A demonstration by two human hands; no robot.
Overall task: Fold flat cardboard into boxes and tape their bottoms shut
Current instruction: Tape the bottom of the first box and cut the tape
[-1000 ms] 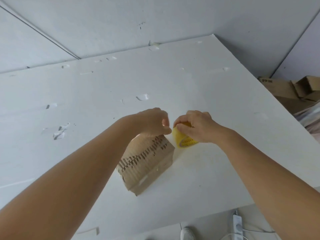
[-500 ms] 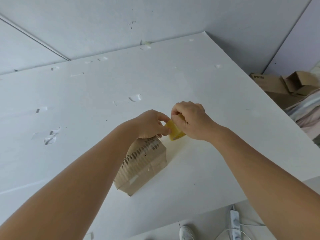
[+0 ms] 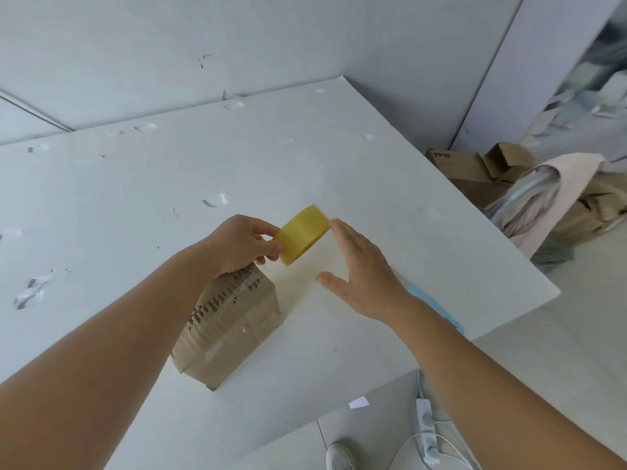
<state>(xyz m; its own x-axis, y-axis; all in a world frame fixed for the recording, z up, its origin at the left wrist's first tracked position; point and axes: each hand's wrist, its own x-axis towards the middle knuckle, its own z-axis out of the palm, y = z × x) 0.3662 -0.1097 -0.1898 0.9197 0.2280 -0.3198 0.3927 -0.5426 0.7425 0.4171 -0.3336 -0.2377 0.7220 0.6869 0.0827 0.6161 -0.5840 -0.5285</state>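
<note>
- Our cardboard box (image 3: pixel 229 325) lies on the white table (image 3: pixel 390 184), lower centre of the frame, its torn, already taped face turned up.
- Just above it, at centre frame, we hold the yellow tape roll (image 3: pixel 302 235) clear of the table; our left hand (image 3: pixel 239 244) pinches its near edge between thumb and curled fingers.
- Our right hand (image 3: pixel 361 271) is spread flat, fingers straight and apart, fingertips at the roll's far edge, gripping nothing.
- We cannot tell whether a free strip of tape is drawn out; if the end has stuck back onto the roll, we would have to pick it loose.
- A one-handed pinch on the rim is a weak hold: the roll could slip and drop onto the box.
- The box is unheld, so pulling tape across it could drag it askew.
- More cardboard (image 3: pixel 475 174) is heaped at right, beyond the table's edge.
</note>
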